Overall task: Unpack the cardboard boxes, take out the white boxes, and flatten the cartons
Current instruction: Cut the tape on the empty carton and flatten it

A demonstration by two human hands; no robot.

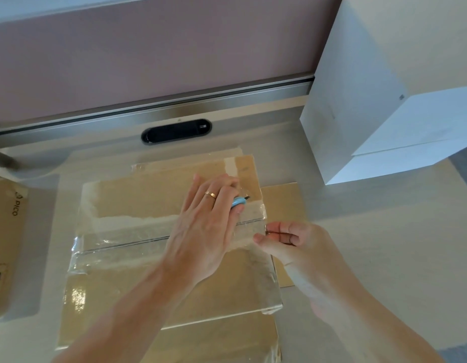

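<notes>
A brown cardboard carton, sealed with wide clear tape, lies flat on the desk in the middle of the view. My left hand rests on its top near the right end and grips a small light-blue cutter. The cutter's dark tip points right, just above the taped centre seam. My right hand is at the carton's right edge, level with the seam. Its thumb and curled fingers pinch that edge. Two large white boxes stand stacked at the back right of the desk.
A second brown carton printed "PICO" sits at the left edge. A flat piece of cardboard sticks out from under the carton on the right. A black cable slot and a pink partition close off the back.
</notes>
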